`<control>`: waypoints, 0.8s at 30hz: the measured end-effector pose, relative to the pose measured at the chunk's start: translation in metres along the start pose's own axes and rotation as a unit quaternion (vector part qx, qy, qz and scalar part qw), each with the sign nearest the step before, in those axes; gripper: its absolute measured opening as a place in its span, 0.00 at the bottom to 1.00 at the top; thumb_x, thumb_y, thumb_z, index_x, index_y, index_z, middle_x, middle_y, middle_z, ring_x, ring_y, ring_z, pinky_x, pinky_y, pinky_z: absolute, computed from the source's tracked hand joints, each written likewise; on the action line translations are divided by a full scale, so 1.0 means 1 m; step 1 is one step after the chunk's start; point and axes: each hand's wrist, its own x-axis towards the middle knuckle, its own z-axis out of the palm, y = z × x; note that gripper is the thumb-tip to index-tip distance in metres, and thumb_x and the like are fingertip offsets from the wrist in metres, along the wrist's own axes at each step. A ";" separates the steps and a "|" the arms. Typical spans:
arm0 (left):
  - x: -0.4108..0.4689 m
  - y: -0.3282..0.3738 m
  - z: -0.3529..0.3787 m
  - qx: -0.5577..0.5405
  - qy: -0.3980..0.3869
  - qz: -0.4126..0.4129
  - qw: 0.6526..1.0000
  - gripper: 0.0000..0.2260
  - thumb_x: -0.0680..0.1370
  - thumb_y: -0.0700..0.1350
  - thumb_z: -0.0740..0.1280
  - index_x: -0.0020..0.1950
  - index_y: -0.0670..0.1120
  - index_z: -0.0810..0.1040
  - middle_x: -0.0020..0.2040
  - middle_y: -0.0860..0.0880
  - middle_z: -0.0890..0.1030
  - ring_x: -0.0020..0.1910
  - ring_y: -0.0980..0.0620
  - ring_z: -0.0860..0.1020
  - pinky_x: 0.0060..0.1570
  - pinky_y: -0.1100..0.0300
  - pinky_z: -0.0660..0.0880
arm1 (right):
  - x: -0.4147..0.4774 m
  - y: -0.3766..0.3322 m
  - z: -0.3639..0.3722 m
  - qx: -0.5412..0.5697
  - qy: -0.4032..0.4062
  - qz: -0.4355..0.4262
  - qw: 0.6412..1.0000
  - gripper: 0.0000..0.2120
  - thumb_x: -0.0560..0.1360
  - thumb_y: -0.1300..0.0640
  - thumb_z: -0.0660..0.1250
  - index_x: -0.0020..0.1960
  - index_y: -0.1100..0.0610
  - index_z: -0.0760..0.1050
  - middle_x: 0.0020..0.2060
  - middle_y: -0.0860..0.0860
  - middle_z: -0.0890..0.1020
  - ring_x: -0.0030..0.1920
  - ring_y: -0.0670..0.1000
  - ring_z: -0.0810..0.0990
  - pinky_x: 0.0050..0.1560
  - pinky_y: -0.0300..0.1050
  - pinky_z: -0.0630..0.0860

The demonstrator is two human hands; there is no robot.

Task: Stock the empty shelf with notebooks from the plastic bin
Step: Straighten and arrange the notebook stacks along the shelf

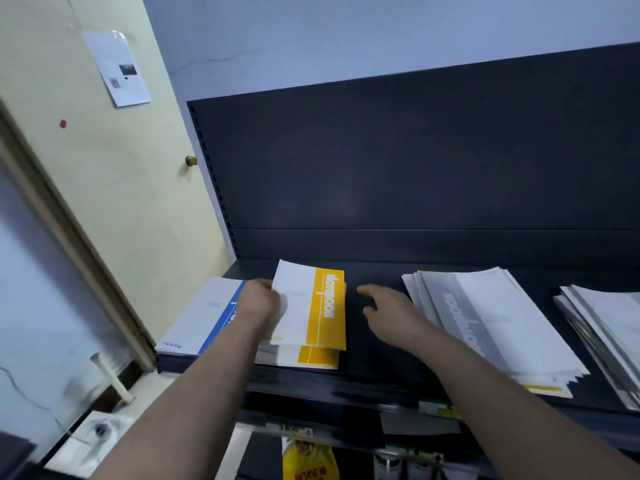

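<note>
Dark shelf [353, 344] boards fill the lower half of the frame, under a dark back panel. At lower centre the left hand [258, 301] grasps the left edge of the top yellow-banded notebook [311, 306] on its stack. The right hand [391, 313], fingers spread and holding nothing, hovers over bare shelf beside the grey-banded stack [491, 317].

A: Where does the head view look from?
B: From above the front edge of the shelf [356, 351], facing forward and down toward its dark back panel [415, 161].
A: How near?
B: Near: the left hand [258, 301], the yellow notebook [329, 306] it grips and the right hand [391, 315] sit mid-frame.
A: How wide?
B: The door [121, 202] shows past the shelf's left end.
</note>
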 end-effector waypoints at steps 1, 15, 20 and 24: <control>0.005 -0.004 0.000 0.022 -0.004 0.000 1.000 0.11 0.75 0.36 0.60 0.46 0.42 0.82 0.40 0.44 0.81 0.40 0.43 0.78 0.37 0.60 0.69 | 0.001 -0.003 0.004 0.000 -0.008 0.004 1.000 0.22 0.80 0.59 0.57 0.74 0.54 0.63 0.72 0.51 0.67 0.72 0.51 0.65 0.69 0.42 0.63; 0.011 -0.014 0.018 0.245 0.024 0.096 0.964 0.17 0.75 0.37 0.61 0.63 0.44 0.74 0.62 0.41 0.72 0.61 0.41 0.71 0.55 0.47 0.75 | 0.003 -0.015 0.036 -0.020 -0.048 0.036 0.998 0.16 0.78 0.58 0.60 0.64 0.57 0.74 0.64 0.53 0.75 0.62 0.53 0.75 0.63 0.47 0.72; -0.009 0.029 0.051 0.196 -0.038 0.165 0.966 0.20 0.76 0.41 0.64 0.68 0.49 0.73 0.65 0.45 0.73 0.64 0.44 0.73 0.56 0.52 0.74 | -0.006 0.009 -0.005 -0.049 0.092 0.031 0.994 0.21 0.78 0.57 0.61 0.72 0.53 0.67 0.71 0.49 0.69 0.71 0.50 0.67 0.69 0.42 0.63; -0.042 0.065 0.093 0.101 -0.153 0.206 0.961 0.17 0.76 0.43 0.67 0.65 0.46 0.77 0.63 0.47 0.79 0.63 0.48 0.76 0.62 0.57 0.73 | -0.024 0.052 -0.043 -0.057 0.163 0.103 0.979 0.20 0.78 0.57 0.60 0.69 0.50 0.70 0.70 0.48 0.70 0.70 0.51 0.68 0.67 0.47 0.68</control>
